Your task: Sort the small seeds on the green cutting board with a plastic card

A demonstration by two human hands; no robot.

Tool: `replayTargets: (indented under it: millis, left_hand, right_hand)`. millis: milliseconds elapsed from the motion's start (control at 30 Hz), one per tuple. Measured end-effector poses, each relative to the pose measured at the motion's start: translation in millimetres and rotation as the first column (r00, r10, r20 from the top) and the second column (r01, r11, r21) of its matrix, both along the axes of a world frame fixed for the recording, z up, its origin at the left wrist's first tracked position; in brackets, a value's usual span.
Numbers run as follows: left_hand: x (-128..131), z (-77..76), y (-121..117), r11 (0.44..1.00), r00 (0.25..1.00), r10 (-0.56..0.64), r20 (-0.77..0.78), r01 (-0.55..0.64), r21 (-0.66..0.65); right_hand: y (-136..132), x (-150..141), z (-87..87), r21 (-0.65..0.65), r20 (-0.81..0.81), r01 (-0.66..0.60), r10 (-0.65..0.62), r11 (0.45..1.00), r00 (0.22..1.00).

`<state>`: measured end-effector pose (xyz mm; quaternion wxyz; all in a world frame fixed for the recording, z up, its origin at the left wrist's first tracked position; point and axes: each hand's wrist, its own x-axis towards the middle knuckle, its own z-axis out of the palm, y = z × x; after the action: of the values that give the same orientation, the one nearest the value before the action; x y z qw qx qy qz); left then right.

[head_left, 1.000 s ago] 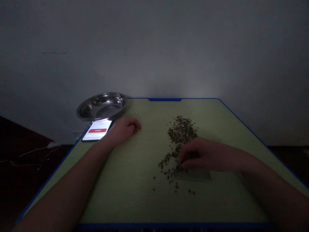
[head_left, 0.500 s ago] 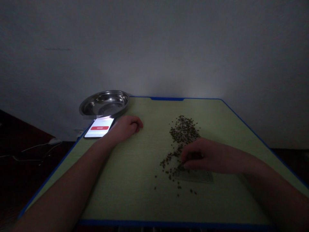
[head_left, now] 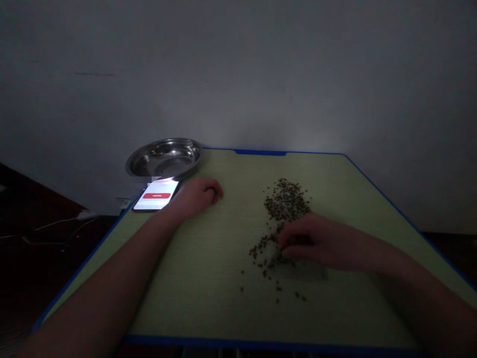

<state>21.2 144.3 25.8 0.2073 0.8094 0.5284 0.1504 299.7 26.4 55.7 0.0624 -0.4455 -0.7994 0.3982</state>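
Note:
A scatter of small dark seeds or grains [head_left: 285,204] lies on a green table top [head_left: 223,258] with a blue rim. My right hand [head_left: 316,241] rests among the nearer grains, fingers curled down and pinched together at the tips over a pale flat card or sheet [head_left: 313,272]; what they pinch is too small to make out. My left hand [head_left: 197,195] lies on the table in a loose fist, next to a lit phone [head_left: 156,195] with a red bar on its screen.
A shallow steel bowl [head_left: 165,158] stands at the table's far left corner, just behind the phone. A pale wall rises behind the table. Cables lie on the dark floor to the left. The room is dim.
Both hands keep their places on the table; the right fingers shift only slightly among the grains. The view has drifted a little.

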Motion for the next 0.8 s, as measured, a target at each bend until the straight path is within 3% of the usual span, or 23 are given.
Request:
replayTargets:
  millis: [800]
  left_hand:
    - [0.8,4.9,-3.4,1.0,0.999,-0.007,-0.036,0.007,-0.007]
  right_hand:
    - [1.0,-4.1,0.2,0.018,0.015,0.038,-0.038,0.999,0.999]
